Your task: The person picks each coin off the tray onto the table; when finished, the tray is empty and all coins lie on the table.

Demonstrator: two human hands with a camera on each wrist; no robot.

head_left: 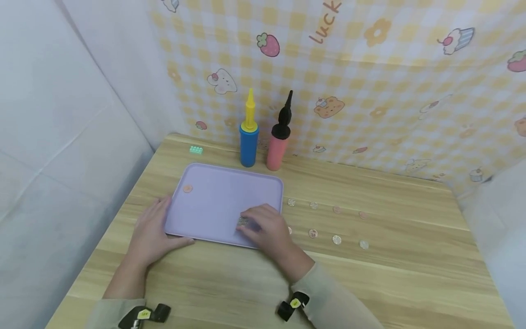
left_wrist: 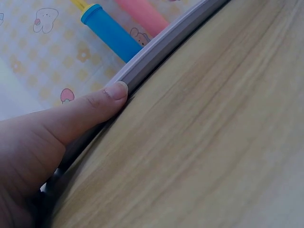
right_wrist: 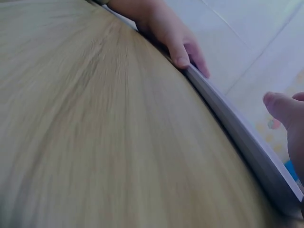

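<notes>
A lilac tray [head_left: 222, 192] lies on the wooden table. At its near left corner my left hand [head_left: 149, 230] holds it, fingers along the left side and thumb [left_wrist: 107, 97] against the front rim. Over the tray's near right part, my right hand [head_left: 269, 228] has thumb and fingertips bent around a silvery coin [head_left: 243, 221], partly covered by the fingers. In the right wrist view only a bit of the right hand [right_wrist: 287, 111] shows, above the tray's rim. A copper-coloured coin [head_left: 187, 188] lies in the tray's far left part.
Right of the tray, several coins lie in two rows, among them a silvery coin [head_left: 336, 240] and a copper one [head_left: 337, 209]. Behind stand a blue pump [head_left: 248, 148] and a pink pump [head_left: 277, 153]. A mint toy brick [head_left: 196, 150] lies back left.
</notes>
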